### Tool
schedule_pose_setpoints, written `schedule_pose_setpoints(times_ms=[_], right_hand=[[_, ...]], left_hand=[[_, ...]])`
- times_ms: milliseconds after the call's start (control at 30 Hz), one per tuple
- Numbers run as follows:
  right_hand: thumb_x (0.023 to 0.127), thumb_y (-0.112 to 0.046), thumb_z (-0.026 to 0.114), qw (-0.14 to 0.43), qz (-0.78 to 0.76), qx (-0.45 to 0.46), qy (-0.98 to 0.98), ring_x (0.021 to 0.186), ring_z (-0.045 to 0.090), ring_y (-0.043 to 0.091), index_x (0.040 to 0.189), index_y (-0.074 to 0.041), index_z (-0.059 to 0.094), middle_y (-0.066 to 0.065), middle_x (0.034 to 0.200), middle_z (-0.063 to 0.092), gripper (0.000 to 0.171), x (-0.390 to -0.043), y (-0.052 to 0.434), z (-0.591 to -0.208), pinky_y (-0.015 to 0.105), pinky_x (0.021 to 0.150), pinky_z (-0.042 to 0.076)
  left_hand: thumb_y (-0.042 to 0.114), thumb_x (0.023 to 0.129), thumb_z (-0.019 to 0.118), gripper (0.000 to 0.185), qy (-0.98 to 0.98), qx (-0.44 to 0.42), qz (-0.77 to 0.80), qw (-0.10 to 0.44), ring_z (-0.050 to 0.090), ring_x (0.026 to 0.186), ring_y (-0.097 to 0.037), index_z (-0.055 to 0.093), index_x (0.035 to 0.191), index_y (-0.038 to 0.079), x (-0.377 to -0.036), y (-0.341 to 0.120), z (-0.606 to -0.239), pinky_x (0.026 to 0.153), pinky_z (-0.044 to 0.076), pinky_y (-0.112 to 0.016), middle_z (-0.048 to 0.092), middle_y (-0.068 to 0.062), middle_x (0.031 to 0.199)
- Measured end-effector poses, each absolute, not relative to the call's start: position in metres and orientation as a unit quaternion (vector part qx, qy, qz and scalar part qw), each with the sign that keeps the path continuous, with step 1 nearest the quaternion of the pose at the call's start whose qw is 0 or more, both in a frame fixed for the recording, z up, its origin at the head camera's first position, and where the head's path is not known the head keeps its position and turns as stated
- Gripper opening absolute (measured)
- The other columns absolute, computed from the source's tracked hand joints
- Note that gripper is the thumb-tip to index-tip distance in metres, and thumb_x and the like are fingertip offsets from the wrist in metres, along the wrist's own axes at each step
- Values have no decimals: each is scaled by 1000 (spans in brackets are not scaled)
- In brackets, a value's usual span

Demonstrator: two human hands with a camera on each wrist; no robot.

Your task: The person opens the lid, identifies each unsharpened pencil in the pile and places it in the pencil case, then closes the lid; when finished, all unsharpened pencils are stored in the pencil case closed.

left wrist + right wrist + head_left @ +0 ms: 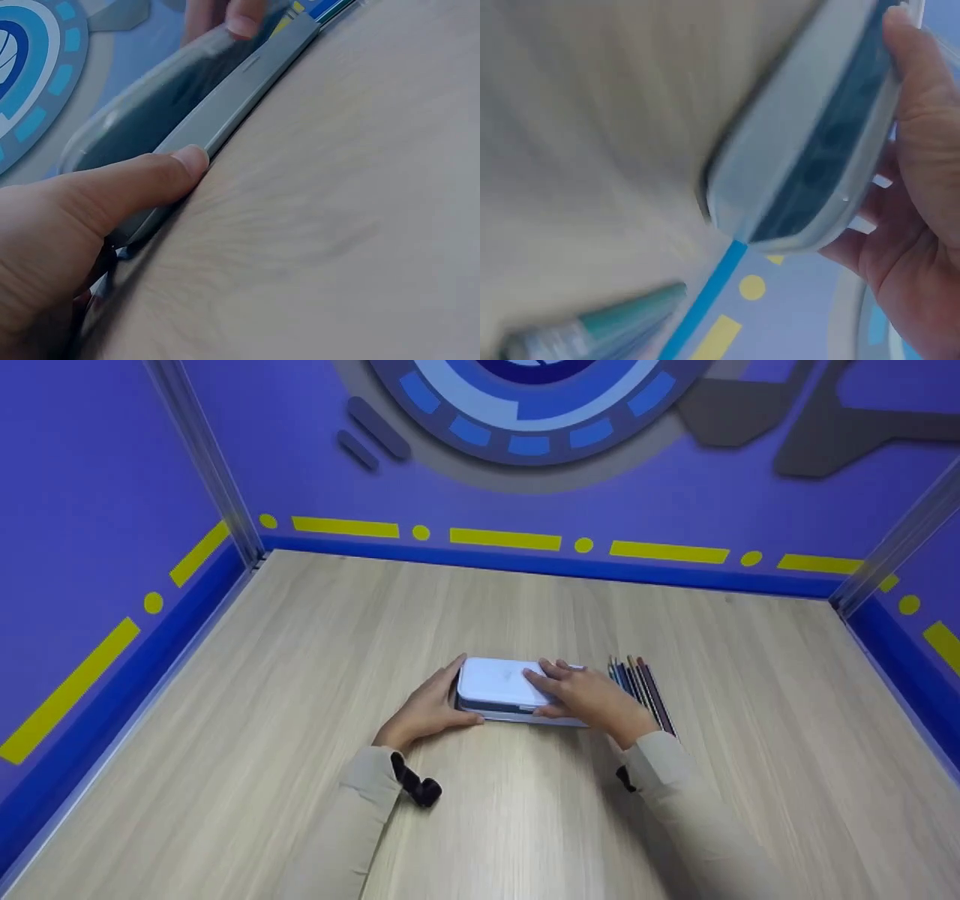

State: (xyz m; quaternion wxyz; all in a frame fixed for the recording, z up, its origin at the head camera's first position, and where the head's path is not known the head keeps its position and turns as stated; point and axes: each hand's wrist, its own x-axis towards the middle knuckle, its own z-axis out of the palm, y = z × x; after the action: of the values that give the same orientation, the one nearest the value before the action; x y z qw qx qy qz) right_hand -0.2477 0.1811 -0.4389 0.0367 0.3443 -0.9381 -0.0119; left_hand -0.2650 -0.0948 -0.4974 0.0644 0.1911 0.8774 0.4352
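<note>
Two hands on a flat white box, long side running left to right.

From the head: left hand (427, 711) curled round the left end of the white box (499, 690) on the wooden table (300, 660), right hand (589, 697) on top of its right end, coloured pencils (645, 694) just beside. From the left wrist: thumb (142, 184) pressed on the box (225, 105) edge. From the right wrist: fingers (922, 150) wrapped round the box (810, 142) end.

Case (499, 687) on table (300, 660) — pencils (643, 690) right
</note>
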Motion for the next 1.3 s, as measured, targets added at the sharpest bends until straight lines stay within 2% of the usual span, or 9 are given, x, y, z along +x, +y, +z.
schedule_pose_setpoints(times_ms=[233, 400, 567, 700, 1000, 1167, 1300], right_hand=[[92, -53, 52, 20, 5, 347, -938, 128, 51, 35, 146, -19, 43, 14, 145, 47, 64, -250, 181, -434, 52, 98, 49], [91, -52, 54, 11, 21, 343, -939, 129, 50, 34, 145, -20, 43, 13, 146, 47, 64, -249, 183, -434, 51, 100, 47], [90, -51, 57, -24, 58, 329, -942, 132, 48, 32, 144, -20, 44, 10, 147, 46, 64, -248, 187, -429, 48, 104, 45], [92, -47, 56, -38, 93, 324, -941, 130, 50, 29, 142, -18, 48, 8, 145, 49, 58, -248, 189, -422, 47, 105, 44], [95, -32, 59, -22, 129, 342, -930, 117, 62, 22, 129, -10, 62, 8, 127, 65, 42, -248, 196, -407, 40, 95, 52], [95, -27, 60, -26, 138, 322, -936, 111, 65, 22, 126, -10, 65, 7, 121, 68, 36, -249, 201, -398, 40, 92, 55], [95, -19, 60, 0, 148, 333, -931, 107, 67, 22, 122, -8, 67, 8, 117, 70, 30, -251, 209, -394, 38, 89, 56]], left_hand=[[33, 70, 86, 110, 877, 179, 441, 73, 28, 143, -29, 19, 155, 12, -265, -97, -496, 119, 23, -43, 30, -17, 155], [32, 69, 86, 112, 874, 174, 447, 79, 24, 145, -30, 17, 155, 10, -263, -96, -497, 120, 21, -43, 26, -16, 157], [32, 69, 86, 113, 869, 179, 453, 85, 22, 146, -30, 16, 155, 9, -263, -94, -496, 121, 20, -43, 23, -16, 158], [32, 68, 87, 114, 869, 177, 454, 81, 21, 146, -30, 17, 155, 10, -263, -94, -495, 121, 19, -43, 23, -15, 158], [35, 68, 86, 113, 875, 182, 442, 76, 25, 145, -33, 17, 154, 9, -262, -95, -496, 120, 22, -44, 26, -19, 156], [35, 68, 87, 114, 876, 181, 441, 74, 27, 143, -33, 18, 154, 9, -262, -95, -495, 119, 22, -44, 28, -20, 155], [34, 67, 87, 114, 878, 185, 436, 71, 28, 143, -34, 18, 154, 7, -263, -95, -494, 119, 23, -44, 28, -21, 155]])
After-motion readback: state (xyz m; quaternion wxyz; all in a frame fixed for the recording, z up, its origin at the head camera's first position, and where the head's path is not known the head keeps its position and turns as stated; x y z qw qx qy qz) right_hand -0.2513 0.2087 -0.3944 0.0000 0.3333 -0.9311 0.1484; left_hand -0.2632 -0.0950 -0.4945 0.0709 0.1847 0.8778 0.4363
